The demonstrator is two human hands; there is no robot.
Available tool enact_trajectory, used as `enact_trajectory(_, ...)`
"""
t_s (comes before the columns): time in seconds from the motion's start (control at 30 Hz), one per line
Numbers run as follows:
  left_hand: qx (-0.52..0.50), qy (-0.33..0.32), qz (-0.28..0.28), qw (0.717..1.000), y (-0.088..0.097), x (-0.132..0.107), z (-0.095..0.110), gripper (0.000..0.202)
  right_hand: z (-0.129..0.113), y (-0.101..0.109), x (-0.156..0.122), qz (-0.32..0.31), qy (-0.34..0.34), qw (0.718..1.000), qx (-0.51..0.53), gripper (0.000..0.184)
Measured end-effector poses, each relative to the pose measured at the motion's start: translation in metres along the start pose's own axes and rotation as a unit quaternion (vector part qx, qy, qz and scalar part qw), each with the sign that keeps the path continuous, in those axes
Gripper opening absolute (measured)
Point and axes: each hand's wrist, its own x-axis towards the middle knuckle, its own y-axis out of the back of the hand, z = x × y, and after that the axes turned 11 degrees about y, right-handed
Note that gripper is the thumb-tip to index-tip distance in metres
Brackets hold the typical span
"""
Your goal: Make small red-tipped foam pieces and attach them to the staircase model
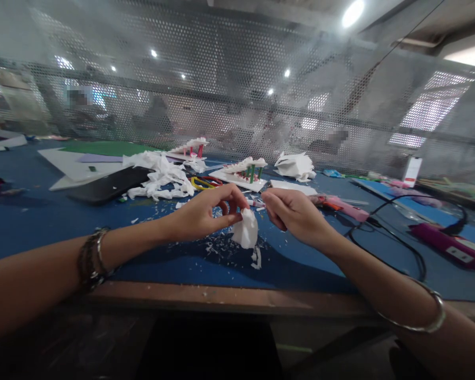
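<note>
Between the thumb and fingertips of my left hand (pixel 203 211) hangs a small crumpled piece of white tissue paper (pixel 246 232), just above the blue table (pixel 301 266). My right hand (pixel 295 214) is a short way to its right, apart from the paper. Its fingers are curled closed, and whatever they may hold is hidden. Tiny white paper scraps (pixel 217 248) lie scattered under my hands, with a torn strip (pixel 256 258) near the front. Beyond them stands a small white model (pixel 245 168) on green posts.
Left are heaped tissue (pixel 158 177), a black flat object (pixel 106 186) and coloured sheets (pixel 103 149). Scissors (pixel 206 183) and another model (pixel 190 148) lie behind. Right are a pink glue gun (pixel 350 210), black cable (pixel 391 258), purple power strip (pixel 451 245) and phone (pixel 412 171).
</note>
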Motion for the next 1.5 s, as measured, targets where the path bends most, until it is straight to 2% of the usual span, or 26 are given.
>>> enact_trajectory(0.17, -0.003, 0.01, -0.002, 1.0, 0.0, 0.001, 0.0, 0.011, 0.002, -0.001, 0.0, 0.061, -0.013, 0.998, 0.016, 0.027)
enact_trajectory(0.3, 0.002, 0.016, -0.007, 1.0, 0.0, 0.0, 0.0, 0.011, 0.004, -0.002, 0.0, 0.068, -0.025, 0.997, 0.021, 0.019)
enact_trajectory(0.43, 0.005, 0.018, -0.012, 1.0, 0.0, 0.001, -0.001, 0.013, 0.005, -0.001, 0.001, 0.026, -0.049, 0.998, 0.026, 0.022)
enact_trajectory(0.53, 0.005, 0.019, -0.014, 1.0, 0.0, 0.0, -0.001, 0.013, 0.005, 0.0, 0.001, -0.012, -0.044, 0.999, -0.011, 0.037)
enact_trajectory(0.63, 0.006, 0.019, -0.015, 1.0, 0.0, -0.001, -0.002, 0.012, 0.006, 0.001, 0.001, 0.006, -0.041, 0.998, -0.043, 0.051)
enact_trajectory(0.7, 0.01, 0.02, -0.015, 1.0, 0.0, -0.001, -0.001, 0.012, 0.006, 0.001, 0.0, 0.01, -0.022, 0.999, -0.038, 0.047)
enact_trajectory(0.77, 0.013, 0.021, -0.015, 1.0, 0.0, -0.001, -0.001, 0.012, 0.004, -0.001, -0.001, -0.002, 0.01, 1.0, -0.02, 0.03)
enact_trajectory(0.9, 0.008, 0.002, -0.025, 1.0, -0.001, 0.001, -0.002, 0.011, -0.001, -0.006, -0.003, -0.029, 0.036, 0.998, 0.035, 0.036)
enact_trajectory(1.0, -0.009, -0.001, -0.031, 0.999, -0.002, 0.0, -0.003, 0.012, -0.002, -0.01, -0.002, -0.035, 0.028, 0.996, 0.083, 0.025)
enact_trajectory(1.1, -0.061, 0.009, -0.015, 0.998, -0.006, -0.001, -0.001, 0.02, -0.003, -0.013, -0.001, -0.008, 0.013, 0.993, 0.12, 0.021)
enact_trajectory(1.27, -0.136, 0.072, -0.011, 0.988, -0.012, -0.002, 0.007, 0.051, -0.007, -0.018, -0.002, 0.091, 0.027, 0.987, 0.132, 0.015)
enact_trajectory(1.33, -0.118, 0.09, -0.018, 0.989, -0.014, -0.003, 0.009, 0.043, -0.008, -0.02, -0.003, 0.109, 0.037, 0.986, 0.117, 0.017)
enact_trajectory(1.43, -0.067, 0.098, -0.041, 0.992, -0.013, -0.003, 0.011, 0.024, -0.009, -0.02, -0.004, 0.101, 0.028, 0.987, 0.125, 0.017)
enact_trajectory(1.5, -0.041, 0.086, -0.058, 0.994, -0.012, -0.003, 0.012, 0.025, -0.009, -0.019, -0.004, 0.093, 0.023, 0.986, 0.14, 0.015)
